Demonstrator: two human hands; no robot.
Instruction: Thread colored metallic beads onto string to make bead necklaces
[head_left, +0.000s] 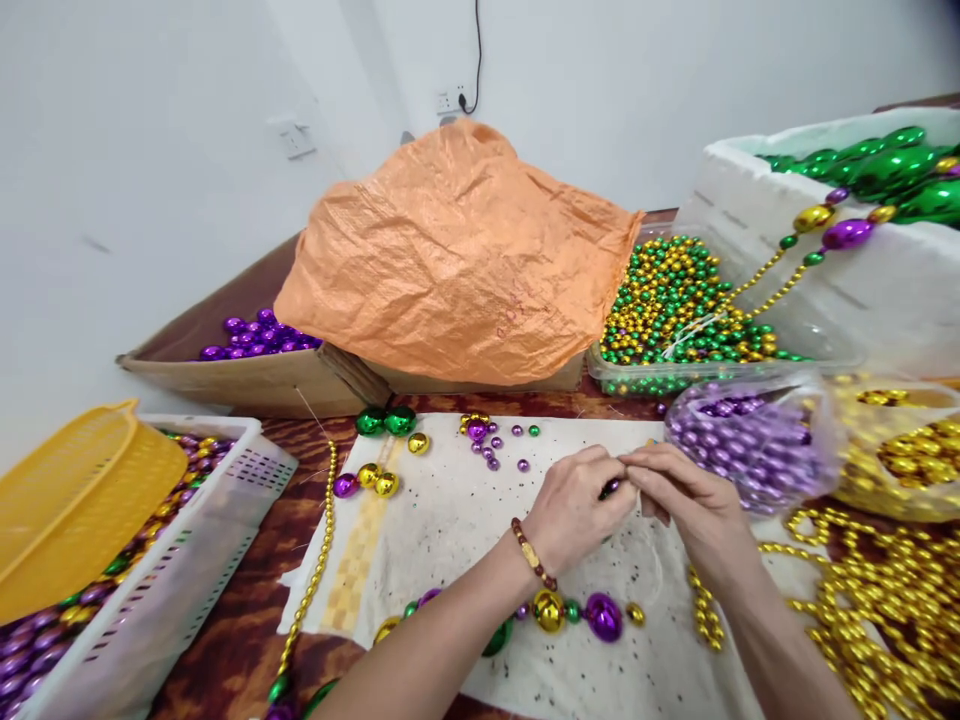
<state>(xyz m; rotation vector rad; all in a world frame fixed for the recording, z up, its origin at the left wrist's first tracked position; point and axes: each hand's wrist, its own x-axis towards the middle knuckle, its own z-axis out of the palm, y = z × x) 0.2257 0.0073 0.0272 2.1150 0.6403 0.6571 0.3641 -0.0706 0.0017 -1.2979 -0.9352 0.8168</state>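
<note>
One yellow basket point(75, 510), one white crate point(202, 550), one purple bead point(346, 485), two large green beads point(400, 420) with three gold beads point(386, 484) nearby, one orange sack point(450, 260). Left hand point(574, 510) grips one dark bead point(610, 488) above the white cloth point(442, 520); right hand point(694, 500) pinches narrowly against it, contents unclear. Red-brown surface point(225, 620), pale wall point(180, 100).

- Orange sack point(450, 260), upper middle of the frame, crumpled, with faint writing near its lower right.
- Box point(225, 380), brown, left of centre, purple balls point(259, 335) in it; the sack touches its right part.
- Basket point(232, 530), white, lower left, with mixed beads inside and a yellow tray point(82, 510) leaning over them.
- Foam box point(739, 215), upper right, holding big green beads point(892, 170).
- Socket point(448, 100), top middle, black cord point(478, 50) plugged in.
- Second plate point(291, 137), upper left, probably another socket; it is blurred.
</note>
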